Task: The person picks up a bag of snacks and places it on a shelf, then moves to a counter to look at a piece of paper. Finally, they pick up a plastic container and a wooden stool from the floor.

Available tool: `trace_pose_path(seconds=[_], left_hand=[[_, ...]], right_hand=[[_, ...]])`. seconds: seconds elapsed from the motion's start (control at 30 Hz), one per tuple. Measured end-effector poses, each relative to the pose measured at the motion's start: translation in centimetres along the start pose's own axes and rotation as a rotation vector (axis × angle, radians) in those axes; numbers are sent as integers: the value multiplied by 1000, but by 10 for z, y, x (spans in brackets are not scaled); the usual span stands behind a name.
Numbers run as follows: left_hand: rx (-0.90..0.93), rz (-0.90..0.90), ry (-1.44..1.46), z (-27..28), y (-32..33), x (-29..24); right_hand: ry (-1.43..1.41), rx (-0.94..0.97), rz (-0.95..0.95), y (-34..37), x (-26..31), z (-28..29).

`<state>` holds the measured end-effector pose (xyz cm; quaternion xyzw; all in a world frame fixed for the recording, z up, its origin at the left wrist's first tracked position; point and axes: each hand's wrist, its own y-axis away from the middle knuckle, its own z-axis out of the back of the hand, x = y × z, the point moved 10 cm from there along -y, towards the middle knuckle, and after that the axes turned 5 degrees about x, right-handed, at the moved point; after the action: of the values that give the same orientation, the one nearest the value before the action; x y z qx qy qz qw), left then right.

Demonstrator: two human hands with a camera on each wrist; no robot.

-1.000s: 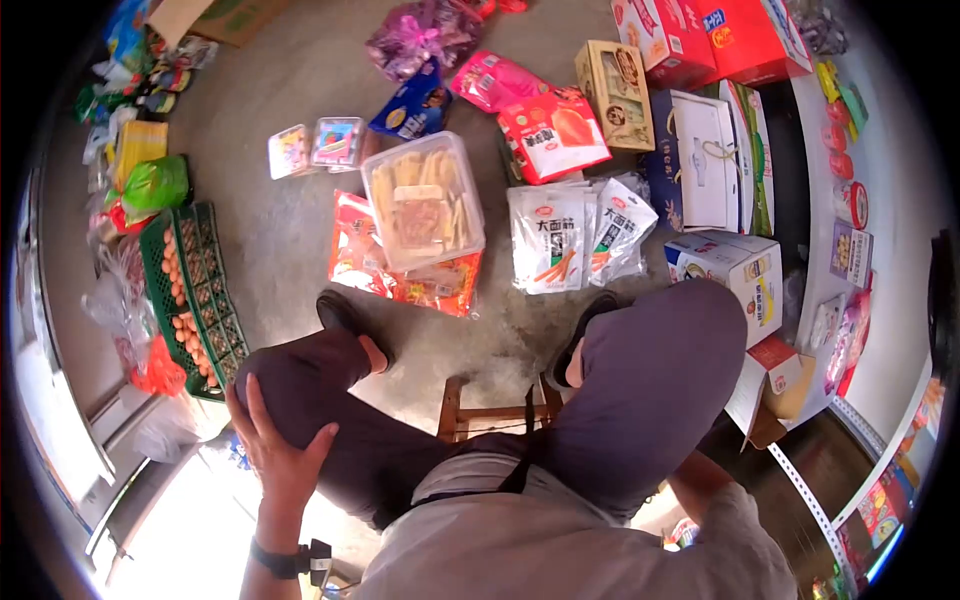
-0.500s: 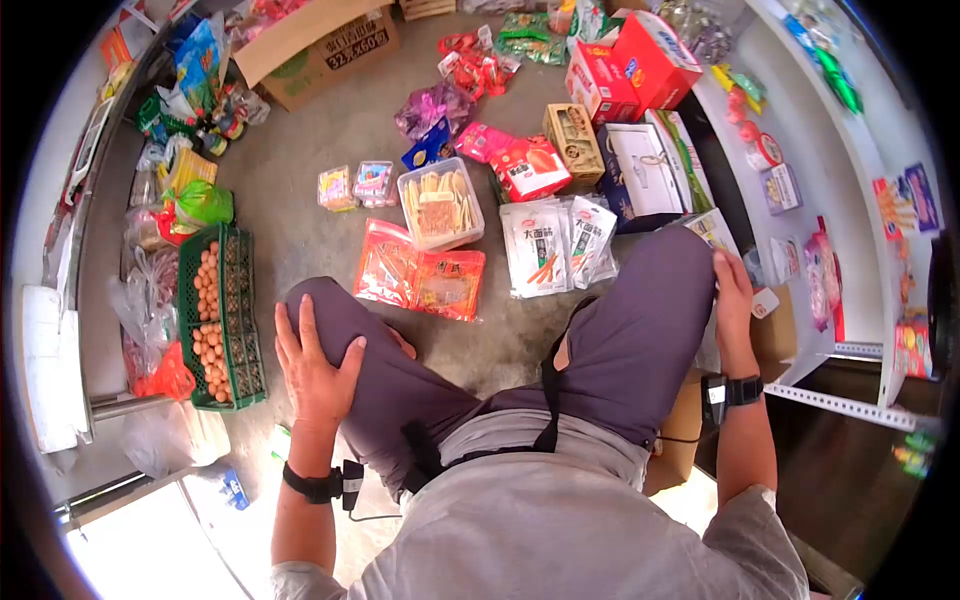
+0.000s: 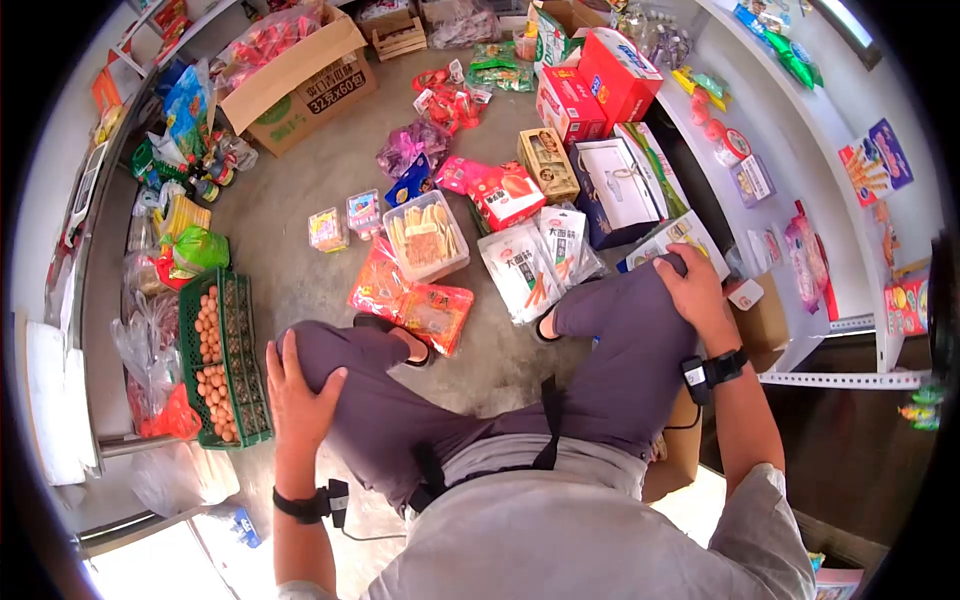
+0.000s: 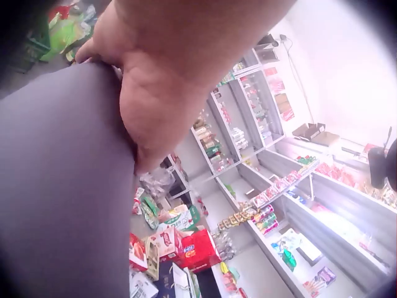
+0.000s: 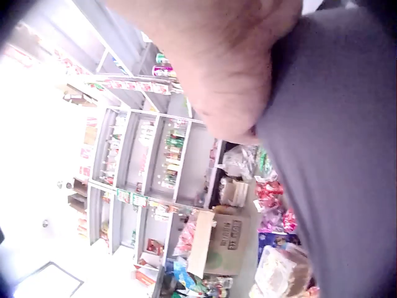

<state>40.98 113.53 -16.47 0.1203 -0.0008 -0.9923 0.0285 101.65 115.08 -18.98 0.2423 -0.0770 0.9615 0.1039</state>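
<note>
Left hand laid on the left knee, fingers spread apart, gripping nothing. Right hand likewise empty, draped over the right knee; probably relaxed, though hard to be sure, with little beyond the heel of that hand in the blown-out right wrist view. Looks like a resting step, with nothing being handled. To take up anything from the floor, would need to lift a hand off its knee and reach down ahead. Nearest there: red packets by the left foot, a clear tub touching or partly over them, and white packets by the right foot. Readable on the white packets: 大面筋. On the brown carton, back left: 32克x60包, below a line too unclear to quote. On the red boxes, lettering too small to make out.
</note>
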Motion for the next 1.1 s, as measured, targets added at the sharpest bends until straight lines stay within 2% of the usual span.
trace_pose_path(seconds=[0.03, 0.07, 0.1, 0.2, 0.23, 0.33, 0.4, 0.43, 0.5, 0.53, 0.6, 0.63, 0.67, 0.7, 0.73, 0.8, 0.83, 0.87, 0.9, 0.97, 1.0, 1.03, 1.07, 1.1], left_hand=[[21, -14, -12, -1, -16, 11], [42, -25, -23, -2, -33, 14], [19, -99, -16, 4, -54, 5], [191, -31, 165, 5, -125, -41], [195, -98, 171, 2, -149, -57], [401, -130, 357, -42, -231, -87], [506, -127, 275, -77, -286, -113], [471, -160, 227, -98, -310, -113], [400, -236, 143, -177, -361, -101], [271, -306, 119, -216, -380, -83], [260, -207, 231, -293, -419, -36], [373, -63, 440, -315, -425, -28], [464, -188, 1007, -378, -444, 6], [546, -131, 1068, -415, -461, 16], [577, -83, 1008, -434, -469, 18], [634, 7, 880, -471, -484, 21], [653, 41, 838, -480, -487, 30], [665, 0, 504, -477, -489, 34], [548, -81, 460, -471, -488, 30], [384, -86, 361, -459, -494, 35], [287, -86, 317, -438, -496, 42], [233, -64, 110, -382, -486, 4], [147, -162, 295, -361, -489, -5], [201, -92, 409, -336, -488, -13]], right_hand=[[26, -80, 10, -6, 4, 1], [28, -71, 5, -15, 8, -4], [31, -60, -3, -23, 12, -6], [22, -30, -6, -39, 15, -12], [10, -21, -2, -44, 16, -12], [-43, -9, -59, -57, 4, -11], [-56, -17, -96, -60, -10, -11], [-47, -29, -101, -61, -17, -10], [-34, -32, -119, -63, -23, -10], [-25, -24, -134, -64, -26, -10], [0, -10, -172, -63, -37, -5], [-90, -10, -261, -57, -50, -9], [-31, 6, -215, -64, -44, -6], [-9, 28, -267, -64, -47, -3], [-4, 61, -315, -62, -55, -2], [117, 73, -262, -69, -61, 1], [90, 80, -280, -81, -53, 5], [109, 78, -268, -85, -54, 6], [113, 79, -243, -89, -53, 2], [105, 78, -213, -96, -51, 0], [101, 71, -201, -96, -43, 3], [92, 66, -190, -96, -40, 1], [84, 56, -174, -97, -37, 0], [85, 48, -169, -97, -34, 0]])
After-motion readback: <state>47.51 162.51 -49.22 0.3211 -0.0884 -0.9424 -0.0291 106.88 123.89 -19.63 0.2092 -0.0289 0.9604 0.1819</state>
